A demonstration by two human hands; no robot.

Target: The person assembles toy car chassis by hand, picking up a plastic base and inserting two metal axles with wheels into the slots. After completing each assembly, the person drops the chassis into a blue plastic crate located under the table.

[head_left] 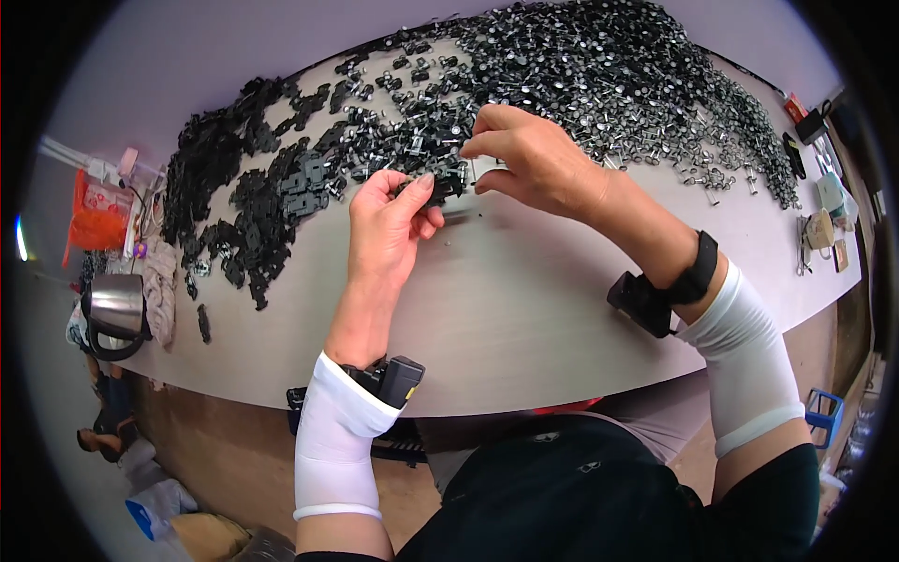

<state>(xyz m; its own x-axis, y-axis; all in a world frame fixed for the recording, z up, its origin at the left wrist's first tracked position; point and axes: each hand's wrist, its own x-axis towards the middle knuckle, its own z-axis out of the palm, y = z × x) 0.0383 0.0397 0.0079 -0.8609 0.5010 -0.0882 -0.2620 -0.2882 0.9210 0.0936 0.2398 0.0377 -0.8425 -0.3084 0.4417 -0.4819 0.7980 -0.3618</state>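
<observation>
My left hand (391, 211) is closed round a small black plastic part (448, 183), pinched between thumb and fingers just above the front of the pile. Right beside it, my right hand (534, 159) has its thumb and forefinger bent toward each other. A thin, pale metal pin (473, 170) appears to span the gap between those two fingertips, close to the black part. Behind both hands spreads a heap of shiny metal pins with round heads (646, 103). Flat black plastic pieces (267, 201) lie in a loose pile to the left.
All this lies on a pale table (524, 309). A steel kettle (117, 304) stands at its left edge, by a crumpled cloth (161, 290) and an orange bag (94, 225). A cup (819, 229) is at the right end. Far left below, another person (108, 421) is visible.
</observation>
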